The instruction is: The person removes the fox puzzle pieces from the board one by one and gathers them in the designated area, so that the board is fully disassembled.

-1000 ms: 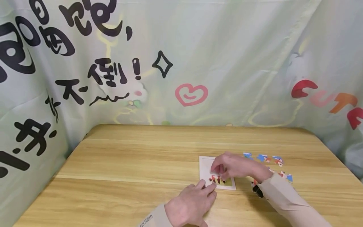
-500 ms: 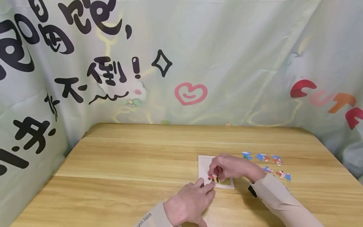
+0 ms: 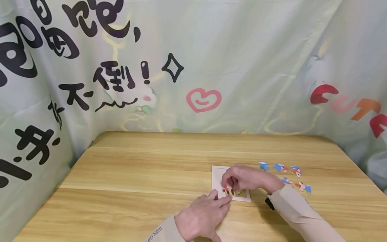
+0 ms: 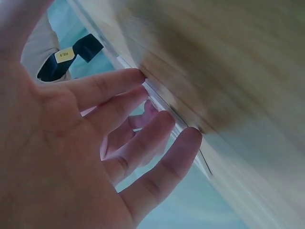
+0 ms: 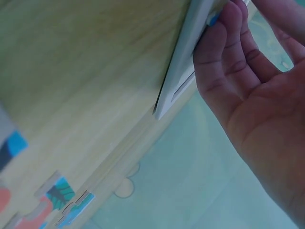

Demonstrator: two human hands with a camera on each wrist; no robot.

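A white-framed puzzle board (image 3: 218,174) lies on the table right of centre in the head view. Its near part shows red, dark-striped and yellow-green picture pieces (image 3: 228,191). My right hand (image 3: 243,177) is over the board with fingers curled down, pinching a puzzle piece mostly hidden by them; a bit of blue (image 5: 213,19) shows at the fingertips in the right wrist view. My left hand (image 3: 205,215) lies at the board's near left corner, fingers extended, fingertips (image 4: 190,136) against its edge in the left wrist view.
Several loose puzzle pieces (image 3: 296,170) in blue, red and white lie on the wooden table (image 3: 127,168) to the right of the board, partly behind the right forearm. A printed curtain (image 3: 242,67) hangs behind the table. A black wrist device (image 3: 269,203) is at the right sleeve.
The right hand has shifted slightly left and down over the board, its fingers now covering more of the picture. The left hand stays at the near edge.
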